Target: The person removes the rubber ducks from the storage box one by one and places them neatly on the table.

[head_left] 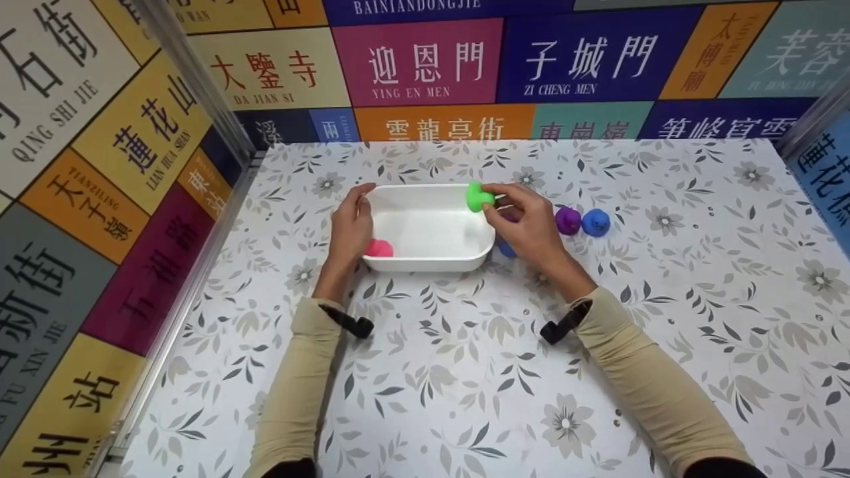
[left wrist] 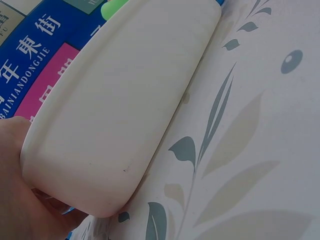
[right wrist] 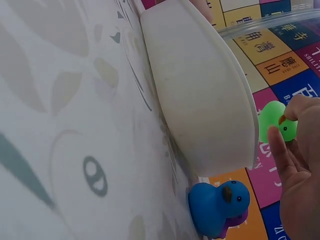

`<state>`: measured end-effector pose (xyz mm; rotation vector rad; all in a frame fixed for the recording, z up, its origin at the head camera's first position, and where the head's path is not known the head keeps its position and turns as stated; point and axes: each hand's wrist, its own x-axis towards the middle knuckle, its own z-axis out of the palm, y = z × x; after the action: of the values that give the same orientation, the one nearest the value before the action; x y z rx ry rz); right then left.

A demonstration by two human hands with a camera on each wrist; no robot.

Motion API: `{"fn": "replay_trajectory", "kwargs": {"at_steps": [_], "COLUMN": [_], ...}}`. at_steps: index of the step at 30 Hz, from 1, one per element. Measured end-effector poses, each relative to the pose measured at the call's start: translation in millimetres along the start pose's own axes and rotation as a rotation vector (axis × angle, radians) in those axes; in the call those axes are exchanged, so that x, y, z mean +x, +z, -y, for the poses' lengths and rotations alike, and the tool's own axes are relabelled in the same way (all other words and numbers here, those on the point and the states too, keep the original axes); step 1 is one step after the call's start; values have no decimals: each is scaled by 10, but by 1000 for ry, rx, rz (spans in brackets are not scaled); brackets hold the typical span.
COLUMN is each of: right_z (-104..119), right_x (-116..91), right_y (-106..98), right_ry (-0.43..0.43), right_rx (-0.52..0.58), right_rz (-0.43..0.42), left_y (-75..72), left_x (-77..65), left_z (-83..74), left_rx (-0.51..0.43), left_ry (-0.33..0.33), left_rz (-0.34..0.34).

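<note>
A white plastic basin (head_left: 425, 264) stands on the table, and my left hand (head_left: 352, 226) grips its left end. In the left wrist view the basin's long outer wall (left wrist: 115, 110) fills the middle, with part of the hand (left wrist: 25, 185) round the end. My right hand (head_left: 528, 222) pinches a green rubber duck (head_left: 477, 197) over the basin's right end. The duck's orange beak shows between the fingers in the right wrist view. Inside the basin, at the front left corner, lies a pink object (head_left: 380, 248), partly hidden by the left hand.
Right of the right hand sit a purple rubber duck (head_left: 568, 221) and a blue rubber duck (head_left: 595, 222). Another blue duck (right wrist: 212, 205), with a purple one (right wrist: 237, 219) behind it, stands close by the basin's right end. A lettered panel (head_left: 425, 63) rises behind the flower-patterned table (head_left: 465, 372).
</note>
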<state>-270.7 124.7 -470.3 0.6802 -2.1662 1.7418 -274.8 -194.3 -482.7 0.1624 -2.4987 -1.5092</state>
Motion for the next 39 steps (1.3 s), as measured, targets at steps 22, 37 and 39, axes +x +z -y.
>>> {"fn": "replay_trajectory", "kwargs": {"at_steps": [22,37,39], "right_z": [66,32,21], "right_x": [-217,-349,-362], "right_y": [-366,-590,-620], "right_ry": [-37,-86,-85], "right_rx": [-121,-127,-129], "right_rz": [73,85,82], "left_y": [-5,-13,-12], "left_x": [13,3,2], "left_z": [19,10,15], "left_rx": [12,-8,-8], "left_ry": [-3,1,4], "left_rz": [-7,5,5]}}
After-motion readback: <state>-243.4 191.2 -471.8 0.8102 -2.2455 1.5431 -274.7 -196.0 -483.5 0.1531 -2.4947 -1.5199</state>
